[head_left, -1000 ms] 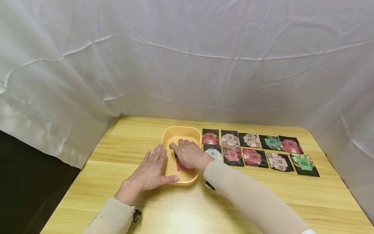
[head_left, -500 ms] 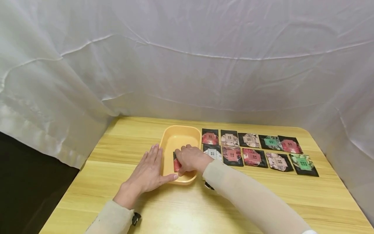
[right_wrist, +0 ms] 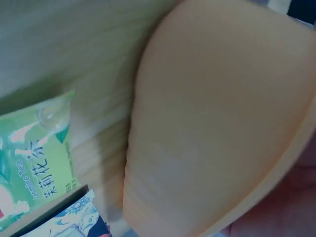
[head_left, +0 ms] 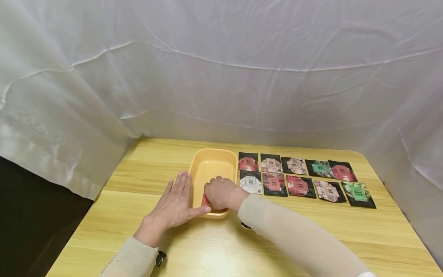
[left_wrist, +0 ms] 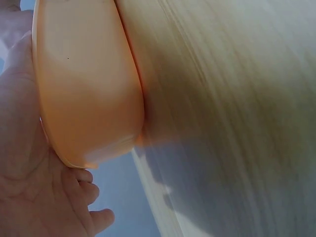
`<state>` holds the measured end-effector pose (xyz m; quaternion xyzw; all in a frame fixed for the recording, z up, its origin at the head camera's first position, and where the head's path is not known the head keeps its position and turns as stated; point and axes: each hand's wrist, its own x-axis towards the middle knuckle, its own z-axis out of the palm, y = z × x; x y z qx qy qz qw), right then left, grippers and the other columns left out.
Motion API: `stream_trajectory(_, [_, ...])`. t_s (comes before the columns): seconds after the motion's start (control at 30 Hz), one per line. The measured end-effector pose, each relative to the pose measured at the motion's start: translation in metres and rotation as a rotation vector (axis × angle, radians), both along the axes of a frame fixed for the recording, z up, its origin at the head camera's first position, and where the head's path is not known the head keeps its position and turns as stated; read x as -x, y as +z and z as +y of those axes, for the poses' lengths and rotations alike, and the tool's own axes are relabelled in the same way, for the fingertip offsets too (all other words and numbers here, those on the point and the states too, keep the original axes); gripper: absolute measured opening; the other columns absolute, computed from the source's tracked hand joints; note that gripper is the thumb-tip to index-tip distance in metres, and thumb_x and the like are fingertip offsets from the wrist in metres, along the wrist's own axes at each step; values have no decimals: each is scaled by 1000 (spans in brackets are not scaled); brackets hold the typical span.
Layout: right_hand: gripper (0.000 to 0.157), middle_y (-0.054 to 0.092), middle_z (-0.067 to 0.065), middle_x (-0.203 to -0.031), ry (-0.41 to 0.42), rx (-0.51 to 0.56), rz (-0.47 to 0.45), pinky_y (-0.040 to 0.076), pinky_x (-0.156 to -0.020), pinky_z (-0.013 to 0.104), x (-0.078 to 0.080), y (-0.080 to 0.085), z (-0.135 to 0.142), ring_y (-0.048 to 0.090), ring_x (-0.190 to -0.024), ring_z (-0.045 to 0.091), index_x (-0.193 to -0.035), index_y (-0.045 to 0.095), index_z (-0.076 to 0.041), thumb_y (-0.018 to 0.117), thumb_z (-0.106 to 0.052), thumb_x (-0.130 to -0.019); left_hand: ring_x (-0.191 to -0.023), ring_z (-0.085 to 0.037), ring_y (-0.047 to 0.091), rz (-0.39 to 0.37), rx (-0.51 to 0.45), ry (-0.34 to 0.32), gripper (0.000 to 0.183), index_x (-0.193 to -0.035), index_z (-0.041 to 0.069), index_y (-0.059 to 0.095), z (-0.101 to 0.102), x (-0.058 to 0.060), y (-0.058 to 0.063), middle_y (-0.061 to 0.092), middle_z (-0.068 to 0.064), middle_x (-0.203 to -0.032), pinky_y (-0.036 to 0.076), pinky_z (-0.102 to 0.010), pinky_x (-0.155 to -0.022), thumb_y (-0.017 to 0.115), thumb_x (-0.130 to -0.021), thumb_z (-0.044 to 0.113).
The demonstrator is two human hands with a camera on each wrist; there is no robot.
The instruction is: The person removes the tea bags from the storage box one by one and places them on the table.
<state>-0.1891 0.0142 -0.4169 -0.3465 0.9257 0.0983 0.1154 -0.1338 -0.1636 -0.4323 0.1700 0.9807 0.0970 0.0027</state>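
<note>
An orange-yellow plastic tray (head_left: 212, 166) stands on the wooden table. My left hand (head_left: 175, 201) rests along its left rim with straight fingers, the thumb lying over the near end. Down inside the near half of the tray, my right hand (head_left: 222, 193) pinches a red-and-black tea sachet (head_left: 205, 201) with curled fingers. Only the sachet's left part shows, slanting up; the hand covers the rest. From the left wrist, the palm (left_wrist: 29, 182) lies against the tray's outer wall (left_wrist: 89, 84). The right wrist view shows the opposite wall (right_wrist: 207, 113), with the fingers hidden behind it.
Right of the tray, two rows of tea sachets (head_left: 275, 184) lie flat, with red, pale and green labels. A green jasmine tea sachet (right_wrist: 37, 153) lies beside the tray in the right wrist view, hidden by my arm from above. Grey curtains (head_left: 242, 77) hang behind the table.
My right hand has moved toward the near end of the tray, and the sachet, flatter before, now slants up under its fingers. The left hand has stayed on the rim.
</note>
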Motion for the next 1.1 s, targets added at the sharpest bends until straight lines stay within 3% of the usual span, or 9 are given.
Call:
stream_trajectory(0.13, [17, 65, 1, -103, -26, -6, -2, 56, -79, 38, 1, 0, -1, 55, -95, 19, -91, 70, -32, 59, -45, -91, -152, -33, 6, -24, -1, 17, 126, -155, -3, 9, 1, 0, 1, 4, -21, -163, 13, -54, -122, 35, -75, 91])
stream_trajectory(0.37, [11, 64, 1, -94, -55, 28, -38, 55, -75, 37, 5, 3, -4, 53, -87, 20, -84, 66, -26, 67, -37, -85, -152, -34, 6, -48, 3, 38, 126, -155, -2, 9, 1, 1, 4, 3, -20, -163, 12, -56, -122, 34, -75, 92])
stream_trajectory(0.53, [36, 62, 7, -103, -64, -2, -29, 56, -74, 39, 6, 2, -7, 54, -91, 23, -106, 62, -18, 66, -47, -85, -152, -33, 3, -67, 10, 45, 125, -155, -1, 8, 2, 0, 6, 1, -19, -163, 10, -58, -121, 35, -75, 92])
stream_trajectory(0.7, [74, 52, 9, -115, -118, 19, -65, 54, -67, 38, 10, 0, -5, 49, -98, 25, -131, 48, -17, 76, -54, -73, -151, -35, 6, -59, 11, 40, 126, -155, -2, 11, 2, 1, 5, 5, -22, -162, 11, -59, -121, 35, -74, 92])
stream_trajectory(0.97, [67, 46, 6, -114, -107, 45, -113, 49, -65, 35, 14, 2, 0, 46, -95, 24, -122, 53, -24, 81, -52, -67, -152, -33, 3, -70, 15, 41, 127, -155, -2, 7, 1, 1, 5, 0, -20, -162, 9, -57, -122, 35, -74, 92])
stream_trajectory(1.1, [73, 46, 5, -114, -123, 62, -147, 48, -67, 33, 17, 4, 3, 45, -97, 23, -126, 53, -25, 81, -55, -66, -152, -33, 3, -71, 16, 37, 127, -155, -2, 8, 2, 0, 4, 2, -21, -163, 10, -57, -122, 34, -74, 92])
